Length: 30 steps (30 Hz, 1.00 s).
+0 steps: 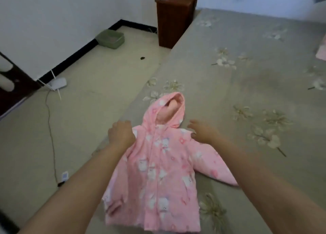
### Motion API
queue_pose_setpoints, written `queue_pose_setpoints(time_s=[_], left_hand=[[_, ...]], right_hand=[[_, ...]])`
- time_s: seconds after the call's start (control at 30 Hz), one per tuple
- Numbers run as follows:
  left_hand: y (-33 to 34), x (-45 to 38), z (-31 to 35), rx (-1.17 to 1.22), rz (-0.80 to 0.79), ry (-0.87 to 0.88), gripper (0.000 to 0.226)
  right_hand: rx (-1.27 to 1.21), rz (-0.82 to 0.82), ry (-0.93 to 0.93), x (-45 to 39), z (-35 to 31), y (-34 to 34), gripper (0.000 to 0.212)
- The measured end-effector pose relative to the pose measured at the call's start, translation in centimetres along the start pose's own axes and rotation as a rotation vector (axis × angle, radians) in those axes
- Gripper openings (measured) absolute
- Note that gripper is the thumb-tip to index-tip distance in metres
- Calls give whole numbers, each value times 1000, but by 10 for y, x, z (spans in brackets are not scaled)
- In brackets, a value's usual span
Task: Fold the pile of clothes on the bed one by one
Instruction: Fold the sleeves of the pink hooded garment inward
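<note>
One pink hooded jacket is gripped at its shoulder by the left hand; the right hand is spread loosely beside it on the bed.

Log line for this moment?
jacket: flat on bed, hood up | left hand: gripping left shoulder | right hand: open at right shoulder

Brown wooden cabinet, green tray on floor, white router

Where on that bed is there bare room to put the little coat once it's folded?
The widest bare stretch of the bed lies beyond the pink jacket, between its hood and the far wall. More lies right of its spread sleeve. It is crowded near the bed's left edge, where the left hand and right hand meet the jacket's shoulders.
</note>
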<state>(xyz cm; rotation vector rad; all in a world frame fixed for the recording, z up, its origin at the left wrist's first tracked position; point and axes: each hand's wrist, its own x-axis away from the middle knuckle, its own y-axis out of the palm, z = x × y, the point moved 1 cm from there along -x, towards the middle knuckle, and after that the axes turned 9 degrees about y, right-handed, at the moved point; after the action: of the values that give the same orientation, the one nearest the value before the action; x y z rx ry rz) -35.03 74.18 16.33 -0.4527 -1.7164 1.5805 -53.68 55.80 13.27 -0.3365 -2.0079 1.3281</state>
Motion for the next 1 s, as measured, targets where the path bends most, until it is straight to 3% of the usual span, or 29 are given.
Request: queue_pose_setpoints(time_s=[0.1,0.2,0.3,0.37,0.43,0.53,0.67,0.73,0.83,0.93,1.0], left_hand=[[80,-7,4,-21,-203,48,34],[148,-8,10,50,-334,32,33],[207,-4,16,-70,-371,127,41],[235,-2,23,-89,-329,129,53],[253,-4,32,-56,-271,106,65],[266,-3,43,57,-230,117,68],[272,-5,72,143,-194,225,66],[274,-5,104,146,-208,331,66],[274,-5,172,214,-258,480,65],[271,-2,236,301,-284,630,50],[259,4,265,390,-213,717,38]], right_hand=[[-26,-162,114,5,38,82,46],[31,-190,294,3,78,139,55],[104,-192,427,-4,98,180,73],[139,-175,405,-8,102,202,81],[157,-60,317,-11,102,217,68],[124,261,163,-12,109,222,18],[132,338,108,4,147,212,17],[132,267,237,20,181,206,12],[167,84,549,56,241,200,23],[123,105,858,97,291,193,30],[72,82,1061,122,313,193,34]])
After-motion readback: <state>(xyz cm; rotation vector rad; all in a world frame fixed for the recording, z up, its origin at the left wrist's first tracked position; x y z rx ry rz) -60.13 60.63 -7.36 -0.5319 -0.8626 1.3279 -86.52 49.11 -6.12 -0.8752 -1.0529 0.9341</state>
